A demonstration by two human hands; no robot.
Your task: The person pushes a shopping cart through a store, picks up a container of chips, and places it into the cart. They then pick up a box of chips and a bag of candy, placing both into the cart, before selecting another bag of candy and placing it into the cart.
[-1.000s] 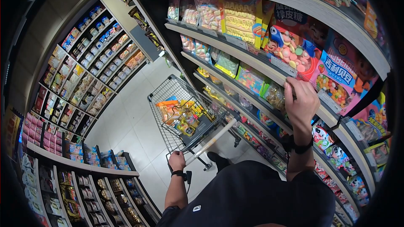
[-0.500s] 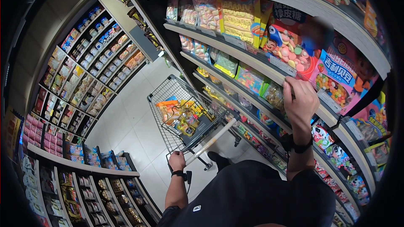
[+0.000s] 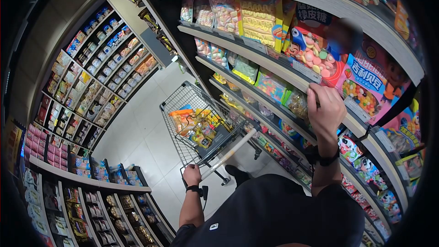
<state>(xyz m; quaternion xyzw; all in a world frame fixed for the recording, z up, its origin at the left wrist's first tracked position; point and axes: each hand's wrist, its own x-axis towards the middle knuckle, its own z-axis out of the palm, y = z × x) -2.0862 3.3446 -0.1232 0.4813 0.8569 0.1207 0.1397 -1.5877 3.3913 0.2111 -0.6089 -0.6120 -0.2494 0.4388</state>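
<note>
My left hand [image 3: 191, 174] is closed around the left end of the handle [image 3: 232, 151] of a wire shopping cart [image 3: 221, 140]. Inside the cart lie an orange bag [image 3: 182, 121] and several yellow snack packets [image 3: 203, 135]. On the right, my right hand [image 3: 328, 112] is at the front edge of a candy shelf [image 3: 286, 69], thumb apart and fingers slightly bent, with nothing visible in it. Just beyond its fingertips stand a gummy candy bag [image 3: 315, 55] with pink and white pieces and a blue-topped jelly bean bag [image 3: 363, 82].
Bagged marshmallows [image 3: 225, 11] and a yellow candy pack [image 3: 259, 20] stand farther along the shelf. Curved shelving with jars and packets [image 3: 91, 68] lines the left. A low rack [image 3: 103, 183] stands at lower left. Pale floor tiles [image 3: 141, 110] lie between.
</note>
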